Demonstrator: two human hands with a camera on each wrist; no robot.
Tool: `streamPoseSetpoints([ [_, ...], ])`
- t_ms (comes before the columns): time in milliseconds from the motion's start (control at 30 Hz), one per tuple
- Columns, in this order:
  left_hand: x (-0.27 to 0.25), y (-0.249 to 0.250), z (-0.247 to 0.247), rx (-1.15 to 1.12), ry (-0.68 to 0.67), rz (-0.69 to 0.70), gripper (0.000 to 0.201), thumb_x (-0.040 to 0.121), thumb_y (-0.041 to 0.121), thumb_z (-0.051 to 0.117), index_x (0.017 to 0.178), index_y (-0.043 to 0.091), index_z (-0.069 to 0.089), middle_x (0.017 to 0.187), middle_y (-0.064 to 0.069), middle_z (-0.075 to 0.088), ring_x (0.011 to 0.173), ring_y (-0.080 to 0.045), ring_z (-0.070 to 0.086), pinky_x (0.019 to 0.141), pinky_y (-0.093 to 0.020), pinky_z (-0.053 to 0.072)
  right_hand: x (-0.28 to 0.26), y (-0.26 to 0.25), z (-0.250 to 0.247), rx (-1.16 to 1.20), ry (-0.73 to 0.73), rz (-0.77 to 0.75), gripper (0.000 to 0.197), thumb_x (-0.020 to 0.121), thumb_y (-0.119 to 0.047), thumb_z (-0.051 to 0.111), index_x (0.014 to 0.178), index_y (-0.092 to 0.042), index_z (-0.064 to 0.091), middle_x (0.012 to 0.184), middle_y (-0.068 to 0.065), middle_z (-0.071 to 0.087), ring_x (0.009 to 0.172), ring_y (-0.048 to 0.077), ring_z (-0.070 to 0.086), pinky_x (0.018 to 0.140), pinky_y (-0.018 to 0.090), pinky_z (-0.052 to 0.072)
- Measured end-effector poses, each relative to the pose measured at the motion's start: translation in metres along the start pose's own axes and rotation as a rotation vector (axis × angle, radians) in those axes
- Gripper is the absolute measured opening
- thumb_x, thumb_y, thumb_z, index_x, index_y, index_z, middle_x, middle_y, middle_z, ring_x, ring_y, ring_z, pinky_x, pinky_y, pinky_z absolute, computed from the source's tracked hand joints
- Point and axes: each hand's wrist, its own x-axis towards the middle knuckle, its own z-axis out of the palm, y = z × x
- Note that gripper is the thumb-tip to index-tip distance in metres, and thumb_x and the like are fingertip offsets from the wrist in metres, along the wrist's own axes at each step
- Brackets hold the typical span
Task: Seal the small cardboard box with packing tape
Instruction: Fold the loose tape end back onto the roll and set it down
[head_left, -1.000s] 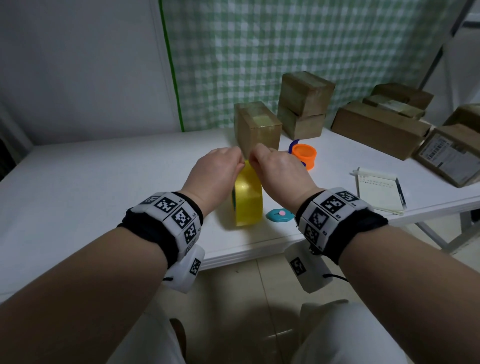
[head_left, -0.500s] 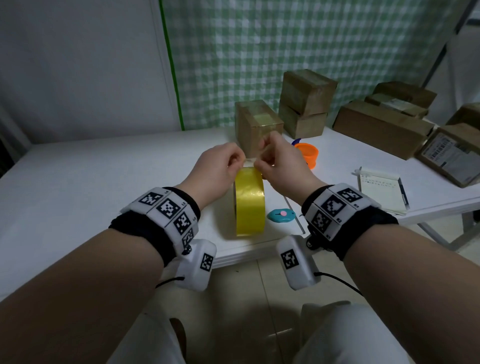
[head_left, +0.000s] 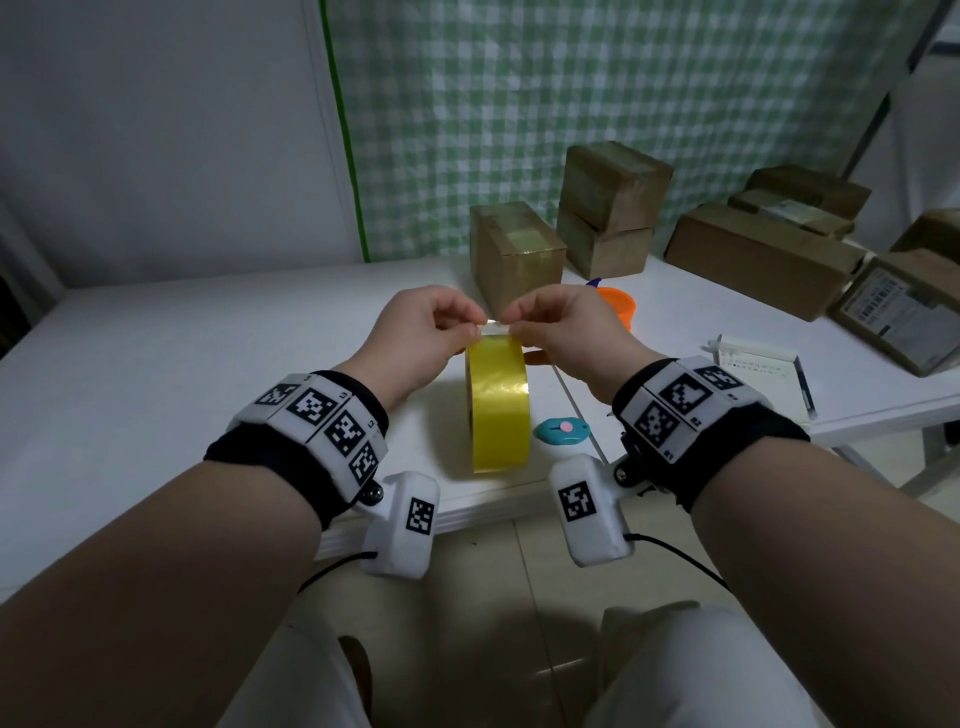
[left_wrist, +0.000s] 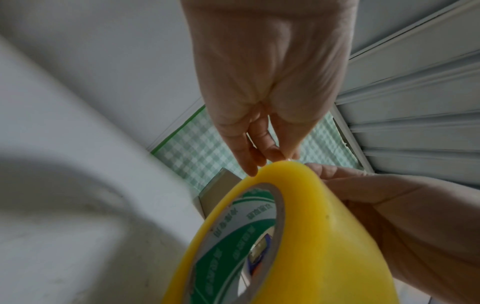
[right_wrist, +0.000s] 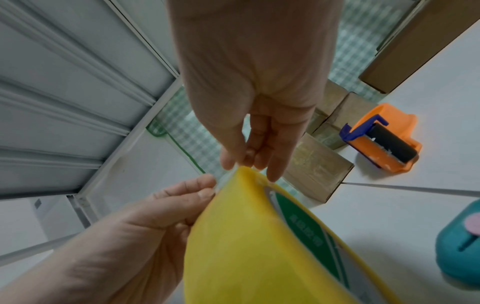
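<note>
a left hand (head_left: 415, 332) and a right hand (head_left: 558, 332) meet above a yellow roll of tape (head_left: 500, 402) standing on edge near the front of a white table (head_left: 156, 389). each hand's fingertips pinch the loose tape end (head_left: 493, 328) at the top of the roll. just behind stands a small cardboard box (head_left: 514, 254), upright. right of the roll lies a teal cutter (head_left: 563, 431).
</note>
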Motion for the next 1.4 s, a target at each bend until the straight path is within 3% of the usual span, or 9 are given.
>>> streamPoseSetpoints([
  [200,-0.002,0.0,0.0,-0.028,-0.003,-0.025,0.026,0.077,-0.003,0.071,0.073,0.022,0.065,0.073,0.002,0.064,0.069,-0.008,0.059,0.07,-0.016,0.049,-0.004,-0.003,-0.002,-0.054,-0.014,0.006,0.015,0.084,0.001,0.064,0.094,-0.008,0.069,0.081,0.004,0.065,0.082,0.02,0.064,0.082,0.035,0.058],
  [333,-0.003,0.001,0.001,-0.062,0.001,-0.055,0.025,0.077,-0.006,0.071,0.074,0.019,0.066,0.071,0.0,0.064,0.067,-0.007,0.06,0.065,-0.01,0.05,-0.006,-0.004,-0.002,-0.061,-0.024,-0.005,0.018,0.084,-0.001,0.066,0.078,-0.018,0.066,0.078,0.002,0.065,0.08,0.019,0.065,0.079,0.033,0.058],
  [600,-0.004,0.004,0.007,-0.06,0.013,-0.059,0.023,0.077,-0.005,0.071,0.073,0.018,0.067,0.069,-0.002,0.062,0.068,-0.013,0.058,0.08,-0.031,0.055,-0.004,-0.003,0.002,-0.111,-0.03,-0.023,0.02,0.086,-0.006,0.064,0.071,-0.019,0.063,0.077,0.001,0.065,0.079,0.017,0.063,0.075,0.033,0.059],
  [733,-0.003,0.003,0.008,-0.012,0.01,-0.04,0.023,0.079,0.0,0.071,0.069,0.02,0.064,0.067,-0.003,0.058,0.07,-0.019,0.057,0.086,-0.045,0.054,-0.006,-0.004,0.004,-0.209,-0.018,-0.063,0.008,0.089,-0.01,0.06,0.084,-0.013,0.065,0.077,-0.002,0.061,0.079,0.017,0.061,0.078,0.036,0.059],
  [833,-0.002,0.004,0.009,0.081,0.01,0.001,0.018,0.081,0.009,0.071,0.069,0.021,0.063,0.073,-0.001,0.059,0.074,-0.022,0.06,0.083,-0.049,0.057,-0.006,-0.005,0.005,-0.32,-0.009,-0.098,0.007,0.09,-0.016,0.058,0.087,-0.014,0.065,0.095,0.007,0.065,0.083,0.022,0.066,0.081,0.042,0.059],
  [933,-0.001,0.003,0.011,0.179,0.055,0.038,0.021,0.082,0.02,0.071,0.066,0.027,0.06,0.095,-0.004,0.054,0.087,-0.026,0.064,0.085,-0.048,0.055,-0.007,-0.007,0.005,-0.387,-0.015,-0.079,0.009,0.091,-0.023,0.058,0.087,-0.016,0.061,0.111,0.011,0.064,0.084,0.028,0.071,0.078,0.042,0.059],
  [1033,-0.002,0.004,0.011,0.211,0.068,0.04,0.023,0.082,0.024,0.071,0.063,0.027,0.057,0.102,-0.005,0.051,0.093,-0.03,0.063,0.084,-0.047,0.055,-0.01,-0.008,0.004,-0.376,-0.017,-0.054,0.011,0.092,-0.024,0.058,0.086,-0.014,0.059,0.098,0.011,0.068,0.084,0.029,0.072,0.076,0.041,0.059],
  [1167,-0.005,0.004,0.013,0.15,0.072,-0.009,0.023,0.085,0.025,0.067,0.069,0.014,0.056,0.099,-0.009,0.057,0.08,-0.026,0.064,0.067,-0.038,0.06,-0.013,-0.008,0.003,-0.372,0.012,-0.035,0.016,0.092,-0.025,0.057,0.083,-0.011,0.057,0.095,0.017,0.073,0.086,0.029,0.072,0.081,0.043,0.058],
  [1400,-0.002,0.007,0.018,0.279,0.08,-0.063,0.023,0.091,0.029,0.058,0.074,0.015,0.053,0.08,-0.001,0.056,0.075,-0.026,0.061,0.076,-0.042,0.057,-0.006,-0.004,0.001,-0.316,0.039,0.024,0.026,0.089,-0.02,0.058,0.065,-0.015,0.05,0.063,0.005,0.063,0.067,0.025,0.071,0.077,0.042,0.061],
])
